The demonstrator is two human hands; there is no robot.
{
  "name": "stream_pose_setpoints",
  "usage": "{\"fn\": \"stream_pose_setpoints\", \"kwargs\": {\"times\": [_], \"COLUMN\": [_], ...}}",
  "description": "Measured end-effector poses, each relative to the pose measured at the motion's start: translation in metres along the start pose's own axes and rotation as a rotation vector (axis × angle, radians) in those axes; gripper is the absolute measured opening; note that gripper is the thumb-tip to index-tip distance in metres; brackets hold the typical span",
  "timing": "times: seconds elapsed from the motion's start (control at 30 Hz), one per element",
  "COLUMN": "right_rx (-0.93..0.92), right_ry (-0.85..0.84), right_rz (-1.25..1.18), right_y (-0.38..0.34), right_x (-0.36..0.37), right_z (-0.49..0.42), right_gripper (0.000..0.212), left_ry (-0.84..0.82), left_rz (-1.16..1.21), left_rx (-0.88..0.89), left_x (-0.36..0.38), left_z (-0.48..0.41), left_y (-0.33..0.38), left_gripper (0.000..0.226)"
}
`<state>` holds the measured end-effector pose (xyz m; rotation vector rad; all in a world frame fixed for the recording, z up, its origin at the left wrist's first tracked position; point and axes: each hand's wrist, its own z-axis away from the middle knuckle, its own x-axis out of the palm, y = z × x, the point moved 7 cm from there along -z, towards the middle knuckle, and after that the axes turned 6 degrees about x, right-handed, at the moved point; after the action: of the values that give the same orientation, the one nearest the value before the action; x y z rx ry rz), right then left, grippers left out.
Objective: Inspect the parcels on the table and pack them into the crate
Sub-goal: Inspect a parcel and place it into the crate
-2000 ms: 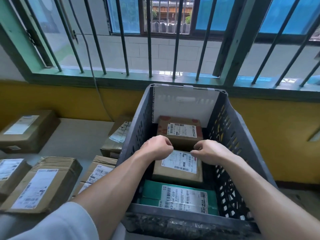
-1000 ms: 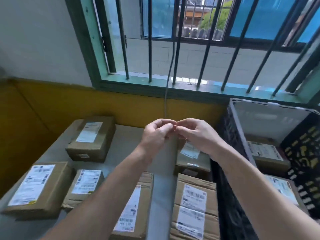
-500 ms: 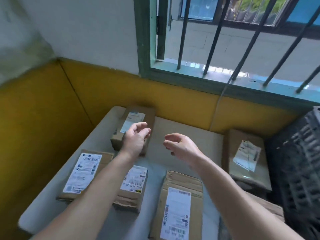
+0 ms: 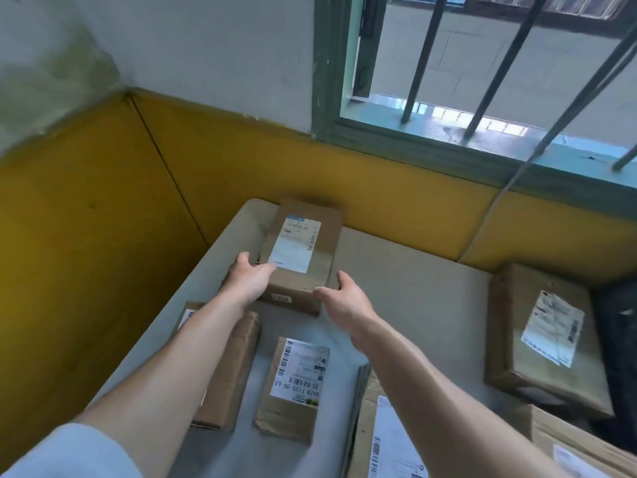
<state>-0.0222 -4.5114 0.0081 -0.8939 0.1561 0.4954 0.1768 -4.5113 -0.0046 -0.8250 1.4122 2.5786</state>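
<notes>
- While the far parcel lies flat at the far-left corner of the bench, the head view shows the left grip open against its left side and the right grip open just beside its near-right corner.
- Close both grips on opposite sides, then lift level, label up, toward the crate at right.

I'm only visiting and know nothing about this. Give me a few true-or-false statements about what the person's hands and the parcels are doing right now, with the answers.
1. The left hand and right hand are both at the far parcel. True.
2. That parcel is inside the crate. False: it lies on the table.
3. The right hand holds a scanner. False: it is empty, with its fingers open.
4. The window bars are dark. True.
</notes>
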Motion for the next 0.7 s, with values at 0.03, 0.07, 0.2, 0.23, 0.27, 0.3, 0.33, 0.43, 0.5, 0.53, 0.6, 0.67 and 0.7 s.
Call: {"fn": "stream_pose_setpoints", "kwargs": {"times": [0.03, 0.07, 0.2, 0.23, 0.27, 0.3, 0.33, 0.43, 0.5, 0.53, 0.6, 0.67, 0.7], "right_rx": [0.009, 0.022, 0.045, 0.046, 0.049, 0.049, 0.044, 0.015, -0.02, -0.04, -0.078, -0.118, -0.136], "right_ry": [-0.001, -0.006, -0.026, -0.033, -0.039, -0.038, -0.035, -0.012, 0.019, 0.033, 0.054, 0.078, 0.094], "right_rz": [0.0, -0.003, -0.029, -0.039, -0.057, -0.076, -0.092, -0.139, -0.193, -0.227, -0.299, -0.339, -0.362], "right_y": [-0.001, -0.001, 0.001, 0.002, 0.003, 0.005, 0.005, 0.007, 0.008, 0.008, 0.011, 0.015, 0.017], "right_x": [0.002, 0.005, 0.017, 0.02, 0.022, 0.022, 0.022, 0.018, 0.011, 0.006, -0.004, -0.015, -0.021], "right_z": [-0.002, -0.005, -0.018, -0.022, -0.025, -0.026, -0.027, -0.023, -0.018, -0.015, -0.006, 0.005, 0.011], "right_gripper": [0.053, 0.052, 0.044, 0.043, 0.042, 0.042, 0.041, 0.036, 0.032, 0.03, 0.029, 0.034, 0.035], "left_ry": [-0.015, -0.03, -0.057, -0.053, -0.047, -0.042, -0.037, 0.011, 0.057, 0.078, 0.095, 0.094, 0.092], "left_rz": [-0.007, -0.012, 0.018, 0.035, 0.052, 0.071, 0.092, 0.17, 0.215, 0.244, 0.304, 0.36, 0.392], "left_rx": [-0.015, -0.025, -0.003, 0.008, 0.015, 0.02, 0.022, 0.045, 0.084, 0.098, 0.118, 0.146, 0.161], "left_x": [0.001, 0.003, 0.01, 0.011, 0.01, 0.009, 0.008, 0.004, 0.002, 0.002, 0.004, 0.009, 0.012], "left_z": [-0.003, -0.006, -0.012, -0.014, -0.016, -0.016, -0.017, -0.014, -0.007, -0.003, 0.008, 0.022, 0.029], "left_y": [-0.002, -0.004, -0.008, -0.009, -0.01, -0.011, -0.011, -0.011, -0.006, -0.004, 0.001, 0.008, 0.011], "left_gripper": [0.072, 0.072, 0.06, 0.056, 0.054, 0.054, 0.053, 0.045, 0.031, 0.024, 0.018, 0.017, 0.017]}}
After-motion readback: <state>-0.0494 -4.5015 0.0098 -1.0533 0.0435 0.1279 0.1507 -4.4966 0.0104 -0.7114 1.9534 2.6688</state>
